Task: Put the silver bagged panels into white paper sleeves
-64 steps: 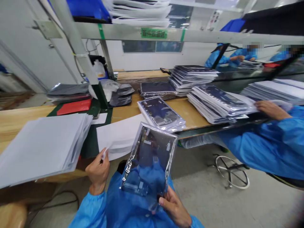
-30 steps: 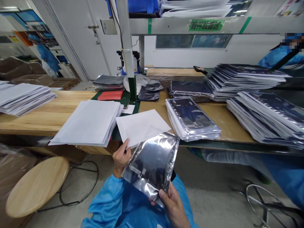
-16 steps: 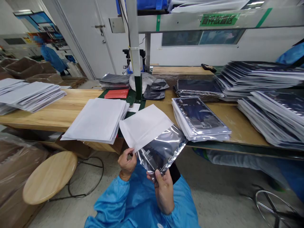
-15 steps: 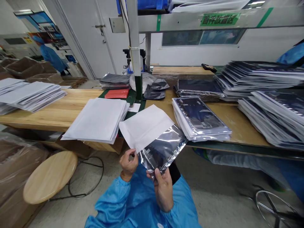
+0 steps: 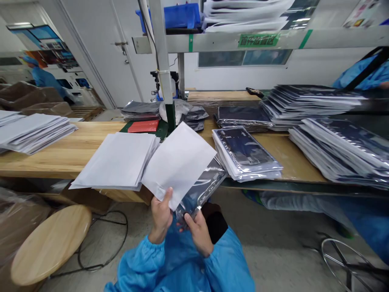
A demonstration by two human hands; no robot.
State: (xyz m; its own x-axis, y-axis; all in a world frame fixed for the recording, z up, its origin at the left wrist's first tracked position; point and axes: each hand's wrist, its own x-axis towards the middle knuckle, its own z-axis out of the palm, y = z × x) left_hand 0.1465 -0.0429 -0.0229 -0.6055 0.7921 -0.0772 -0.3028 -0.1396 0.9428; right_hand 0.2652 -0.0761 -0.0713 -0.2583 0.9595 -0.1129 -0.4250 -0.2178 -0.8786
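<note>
My left hand point(image 5: 161, 215) pinches the lower edge of a white paper sheet point(image 5: 179, 164), which stands tilted up over the bench. My right hand point(image 5: 197, 234) grips a silver antistatic bag point(image 5: 204, 185) with a dark flat item inside. The sheet lies over the bag's upper part and hides much of it. Just beyond the sheet, a loose stack of white paper sheets point(image 5: 115, 160) lies at the bench edge. To its right sits a pile of sealed silver bags point(image 5: 246, 155).
A wooden workbench point(image 5: 51, 156) runs across the view, with more stacks of bags point(image 5: 337, 150) at right and paper point(image 5: 33, 132) at left. A red folder point(image 5: 144, 126) lies beyond a steel post point(image 5: 162, 61). A round wooden stool point(image 5: 50, 243) stands at lower left. A co-worker's blue sleeve point(image 5: 361, 71) shows at upper right.
The white sheet has slid further over the bag and now stands more upright. My hands have drawn closer together, and the view has shifted slightly.
</note>
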